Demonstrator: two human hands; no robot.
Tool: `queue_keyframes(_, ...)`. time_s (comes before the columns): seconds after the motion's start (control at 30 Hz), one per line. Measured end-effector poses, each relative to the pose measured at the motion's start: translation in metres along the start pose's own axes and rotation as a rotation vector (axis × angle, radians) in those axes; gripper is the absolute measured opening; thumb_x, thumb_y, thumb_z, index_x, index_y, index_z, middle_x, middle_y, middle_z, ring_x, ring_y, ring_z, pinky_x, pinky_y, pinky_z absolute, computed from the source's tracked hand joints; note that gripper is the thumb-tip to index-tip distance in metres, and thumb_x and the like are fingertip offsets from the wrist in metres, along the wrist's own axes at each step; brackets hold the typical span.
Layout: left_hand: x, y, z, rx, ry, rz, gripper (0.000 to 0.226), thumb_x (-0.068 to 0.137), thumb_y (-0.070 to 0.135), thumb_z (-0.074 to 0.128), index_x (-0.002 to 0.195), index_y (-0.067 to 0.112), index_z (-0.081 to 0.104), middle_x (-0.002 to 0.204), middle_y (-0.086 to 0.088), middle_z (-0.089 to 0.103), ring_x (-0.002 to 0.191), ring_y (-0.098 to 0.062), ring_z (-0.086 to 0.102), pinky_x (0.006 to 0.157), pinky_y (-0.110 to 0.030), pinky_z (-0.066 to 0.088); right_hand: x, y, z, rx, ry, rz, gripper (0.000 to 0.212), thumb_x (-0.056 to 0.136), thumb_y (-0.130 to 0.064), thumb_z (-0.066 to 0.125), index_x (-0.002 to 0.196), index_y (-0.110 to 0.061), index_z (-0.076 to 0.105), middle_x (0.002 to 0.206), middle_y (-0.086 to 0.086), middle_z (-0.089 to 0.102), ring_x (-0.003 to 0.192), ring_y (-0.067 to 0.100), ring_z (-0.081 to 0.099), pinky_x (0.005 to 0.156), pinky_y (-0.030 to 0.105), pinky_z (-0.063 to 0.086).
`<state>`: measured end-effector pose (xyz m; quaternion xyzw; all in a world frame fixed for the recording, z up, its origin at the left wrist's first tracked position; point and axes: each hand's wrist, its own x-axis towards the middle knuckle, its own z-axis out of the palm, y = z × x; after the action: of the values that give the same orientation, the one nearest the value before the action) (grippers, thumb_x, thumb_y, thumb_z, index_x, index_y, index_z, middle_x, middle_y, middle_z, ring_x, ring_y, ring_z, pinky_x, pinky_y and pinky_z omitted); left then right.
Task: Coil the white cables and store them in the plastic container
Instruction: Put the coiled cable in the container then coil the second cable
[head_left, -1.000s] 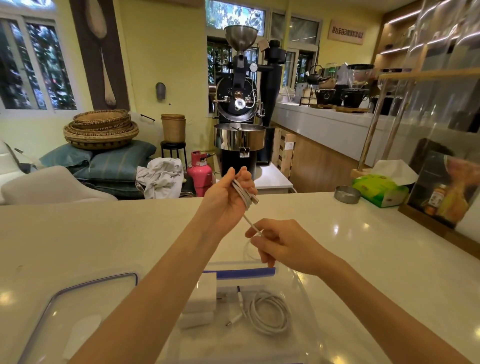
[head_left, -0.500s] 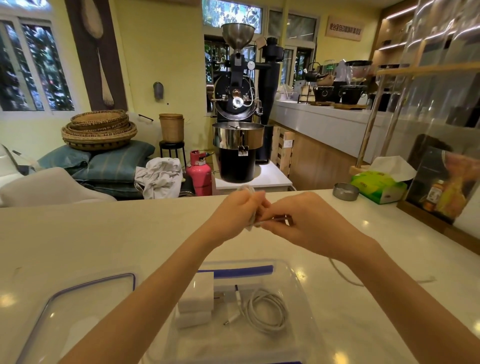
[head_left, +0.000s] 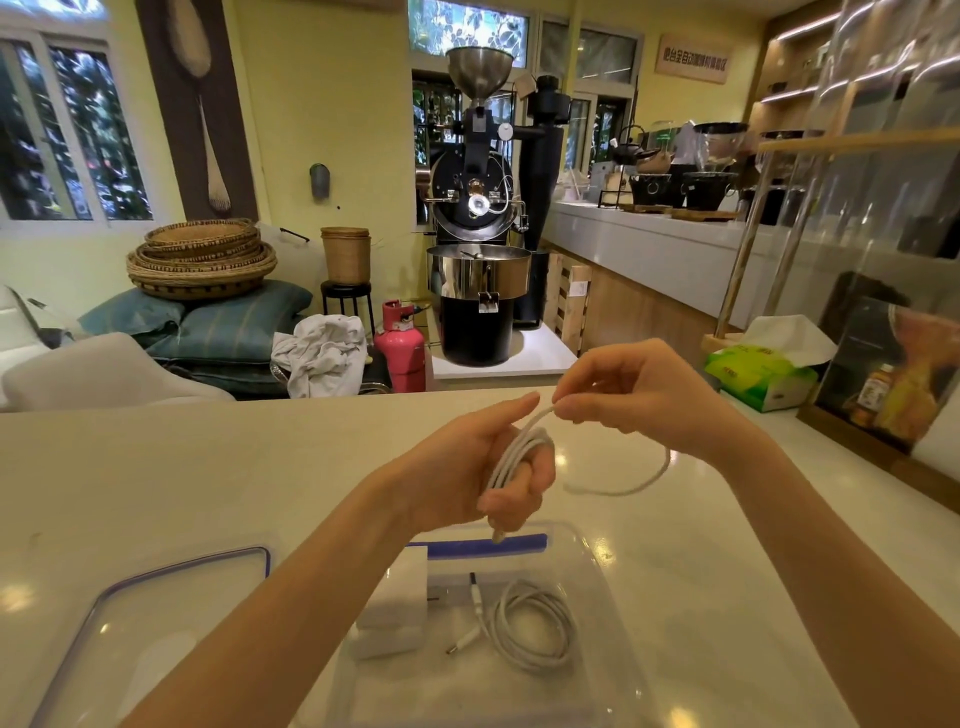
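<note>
My left hand (head_left: 483, 462) holds several loops of a white cable (head_left: 511, 457) above the far rim of the clear plastic container (head_left: 618, 587); the cable's plug hangs below my fingers. My right hand (head_left: 628, 395) pinches the same cable just above the loops, and the loose tail (head_left: 623, 488) curves in the air to the right over the counter. Inside the container lies a coiled white cable (head_left: 535, 634) beside two white charger blocks (head_left: 395, 608).
The container's lid (head_left: 171, 587) with a blue rim lies on the pale counter (head_left: 208, 467) to the left. A green tissue box (head_left: 763, 374) and a glass case (head_left: 893, 364) stand at the right. The counter's far edge runs behind my hands.
My left hand has dropped lower and nearer the container with more loops in it. My right hand swung from beside the left out to the right, drawing the cable's tail along.
</note>
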<state>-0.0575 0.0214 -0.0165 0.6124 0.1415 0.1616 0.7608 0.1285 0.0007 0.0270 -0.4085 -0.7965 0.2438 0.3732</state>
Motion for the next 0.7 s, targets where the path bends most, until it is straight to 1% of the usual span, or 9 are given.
queue_keyframes(0.1,-0.003,0.006,0.006,-0.201,-0.141,0.120,0.047,0.093,0.035,0.029,0.071,0.005,0.058,0.044,0.005,0.058,0.041,-0.006,0.047,0.048,-0.017,0.042,0.000,0.008,0.000,0.093,0.044,0.025,0.014,0.070,-0.033,0.063,0.078,-0.024,0.070,0.056,-0.004,0.064,0.046,0.008,0.048,0.043,0.016,0.039)
queue_keyframes(0.17,-0.002,0.011,0.008,-0.413,-0.217,0.209,0.039,0.095,0.026,0.031,0.081,-0.001,0.056,0.054,-0.006,0.064,0.047,-0.014,0.046,0.055,-0.024,0.044,0.000,0.012,0.003,0.110,0.040,0.038,0.015,0.071,-0.033,0.060,0.080,-0.027,0.071,0.054,-0.002,0.063,0.045,0.010,0.045,0.042,0.016,0.038)
queue_keyframes(0.2,-0.001,0.013,0.007,-0.519,-0.217,0.241,0.037,0.096,0.023,0.030,0.085,-0.003,0.055,0.058,-0.012,0.065,0.050,-0.018,0.048,0.058,-0.028,0.045,-0.001,0.013,0.006,0.108,0.029,0.047,0.015,0.072,-0.034,0.059,0.081,-0.029,0.071,0.054,-0.002,0.063,0.044,0.011,0.045,0.041,0.016,0.038)
queue_keyframes(0.3,0.003,0.014,0.003,-0.703,-0.123,0.303,0.035,0.096,0.022,0.034,0.087,-0.004,0.055,0.061,-0.017,0.064,0.058,-0.026,0.057,0.061,-0.032,0.045,-0.002,0.017,0.014,0.091,-0.006,0.095,0.019,0.078,-0.031,0.058,0.092,-0.028,0.070,0.055,-0.003,0.062,0.042,0.013,0.044,0.039,0.016,0.037)
queue_keyframes(0.37,0.005,0.012,0.002,-0.756,-0.043,0.335,0.027,0.092,0.018,0.043,0.084,-0.003,0.058,0.059,-0.014,0.063,0.055,-0.024,0.057,0.060,-0.031,0.046,-0.003,0.020,0.020,0.064,-0.026,0.136,0.018,0.084,-0.025,0.056,0.096,-0.031,0.068,0.056,-0.005,0.062,0.040,0.011,0.044,0.039,0.016,0.038)
queue_keyframes(0.43,0.007,0.011,0.000,-0.769,0.093,0.391,0.016,0.086,0.012,0.053,0.079,0.000,0.061,0.056,-0.007,0.062,0.051,-0.017,0.056,0.057,-0.026,0.048,-0.005,0.021,0.029,0.008,-0.057,0.166,0.020,0.089,-0.021,0.052,0.095,-0.035,0.065,0.059,-0.005,0.062,0.037,0.009,0.044,0.038,0.016,0.040)
queue_keyframes(0.5,0.012,0.012,-0.005,-0.781,0.267,0.440,0.023,0.089,0.015,0.048,0.074,0.004,0.061,0.053,-0.001,0.060,0.046,-0.011,0.054,0.051,-0.022,0.050,-0.006,0.021,0.038,-0.073,-0.093,0.193,0.022,0.092,-0.019,0.047,0.101,-0.030,0.064,0.063,-0.004,0.062,0.035,0.008,0.044,0.039,0.017,0.042)
queue_keyframes(0.6,0.018,0.017,-0.014,-0.852,0.412,0.522,0.034,0.097,0.021,0.031,0.078,0.006,0.056,0.054,0.000,0.062,0.043,-0.009,0.054,0.048,-0.018,0.049,-0.006,0.017,0.049,-0.166,-0.147,0.207,0.023,0.094,-0.018,0.043,0.110,-0.017,0.060,0.066,-0.005,0.063,0.031,0.008,0.045,0.044,0.021,0.046)
queue_keyframes(0.7,0.024,0.017,-0.022,-0.834,0.503,0.550,0.033,0.098,0.020,0.031,0.084,0.004,0.057,0.059,-0.004,0.066,0.045,-0.010,0.057,0.050,-0.018,0.051,-0.007,0.009,0.056,-0.198,-0.203,0.206,0.015,0.095,-0.015,0.042,0.091,-0.025,0.053,0.065,-0.007,0.060,0.029,0.007,0.045,0.047,0.022,0.047)
